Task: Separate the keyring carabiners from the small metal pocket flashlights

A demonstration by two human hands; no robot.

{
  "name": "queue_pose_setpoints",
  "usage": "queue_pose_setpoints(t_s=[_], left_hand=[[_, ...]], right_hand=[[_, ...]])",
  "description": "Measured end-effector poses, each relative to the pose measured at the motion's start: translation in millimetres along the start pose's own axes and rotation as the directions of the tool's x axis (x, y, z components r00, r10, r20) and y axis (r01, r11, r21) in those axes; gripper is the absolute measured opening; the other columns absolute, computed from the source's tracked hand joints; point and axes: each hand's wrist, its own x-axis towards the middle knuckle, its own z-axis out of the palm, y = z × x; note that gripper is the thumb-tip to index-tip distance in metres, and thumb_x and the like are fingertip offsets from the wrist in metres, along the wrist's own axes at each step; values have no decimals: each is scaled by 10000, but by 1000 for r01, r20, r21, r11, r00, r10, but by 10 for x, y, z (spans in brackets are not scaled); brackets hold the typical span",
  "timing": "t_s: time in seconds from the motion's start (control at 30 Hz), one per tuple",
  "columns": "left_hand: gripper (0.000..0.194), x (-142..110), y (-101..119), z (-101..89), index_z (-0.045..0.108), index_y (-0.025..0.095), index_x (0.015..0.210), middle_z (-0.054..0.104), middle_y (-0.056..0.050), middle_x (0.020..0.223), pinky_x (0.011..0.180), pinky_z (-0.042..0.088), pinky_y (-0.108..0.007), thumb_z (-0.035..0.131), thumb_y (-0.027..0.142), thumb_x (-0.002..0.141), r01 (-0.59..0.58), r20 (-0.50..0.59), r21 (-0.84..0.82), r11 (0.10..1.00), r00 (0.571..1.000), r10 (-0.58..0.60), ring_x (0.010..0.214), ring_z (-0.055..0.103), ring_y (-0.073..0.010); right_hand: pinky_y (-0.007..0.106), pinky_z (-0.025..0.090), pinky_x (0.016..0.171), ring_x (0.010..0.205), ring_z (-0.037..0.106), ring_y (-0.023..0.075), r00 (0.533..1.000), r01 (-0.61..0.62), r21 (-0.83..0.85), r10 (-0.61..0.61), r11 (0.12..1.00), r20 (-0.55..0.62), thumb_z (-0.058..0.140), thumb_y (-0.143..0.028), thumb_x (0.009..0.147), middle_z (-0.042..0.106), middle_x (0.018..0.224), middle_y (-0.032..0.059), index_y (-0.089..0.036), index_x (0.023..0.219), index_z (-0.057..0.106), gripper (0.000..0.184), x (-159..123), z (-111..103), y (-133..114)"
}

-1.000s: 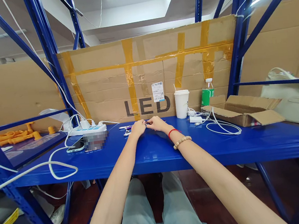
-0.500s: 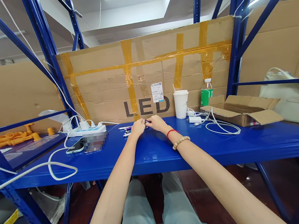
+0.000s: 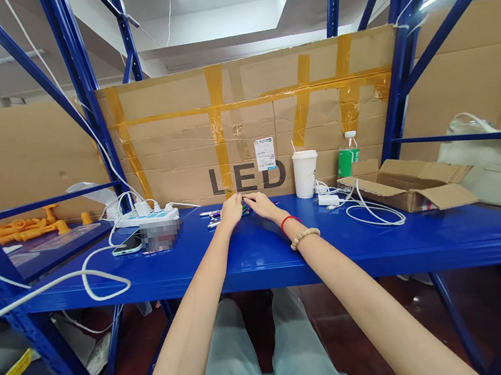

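Observation:
My left hand [image 3: 232, 211] and my right hand [image 3: 259, 205] meet near the back of the blue shelf, fingertips almost touching. Both are closed, with fingers bent in a pinch. A small dark bit shows between the fingertips, too small to name. Several pens [image 3: 211, 220] lie on the shelf just left of my left hand, partly covered by it. Under and between the hands, more slim coloured pieces show, mostly hidden. A red string and a beaded bracelet [image 3: 304, 238] circle my right wrist.
Behind the hands stands a taped cardboard panel [image 3: 167, 155]. To the right are a white cup [image 3: 306, 174], a green-labelled bottle [image 3: 348, 155], a white charger cable [image 3: 374, 215] and an open cardboard box [image 3: 409, 185]. At left sit a power strip [image 3: 162, 214] and a phone [image 3: 127, 245].
Both hands have lifted slightly at the fingertips and stay together. The dark piece between them shows less now. The whole view has shifted a little.

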Motion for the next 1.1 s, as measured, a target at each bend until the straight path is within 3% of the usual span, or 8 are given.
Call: queue_pose_setpoints(t_s=[0.4,0.57,0.77,1.1], left_hand=[[328,-7,-5,-35,546,209,803,637,-60,887,721,385,-270,253,315,905,20,45,101,995,999,-25,844,556,-186],[326,12,-37,-14,553,207,805,639,-68,916,736,384,-275,258,304,903,3,64,126,992,998,-11,872,563,-193],[288,24,-64,11,560,205,807,638,-72,917,748,381,-277,293,274,889,-27,98,137,990,995,13,880,563,-194],[288,29,-41,-16,562,212,810,639,-48,887,728,385,-259,289,257,889,-25,57,77,997,998,20,844,559,-177]], right_hand=[[219,347,647,690,508,132,999,-20,-27,21,999,38,367,-152,841,651,802,62,-120,836,643,278,28,14,14],[212,312,597,602,453,108,998,22,-82,-18,996,57,397,-194,826,643,716,40,-114,754,646,271,17,4,42],[206,233,516,516,330,77,997,-12,-148,24,989,77,437,-215,795,576,561,-5,-107,652,623,258,-6,-42,23],[221,259,560,612,467,124,1000,-22,-324,22,946,-5,427,-209,831,595,693,51,-149,721,587,203,-27,-72,-138]])
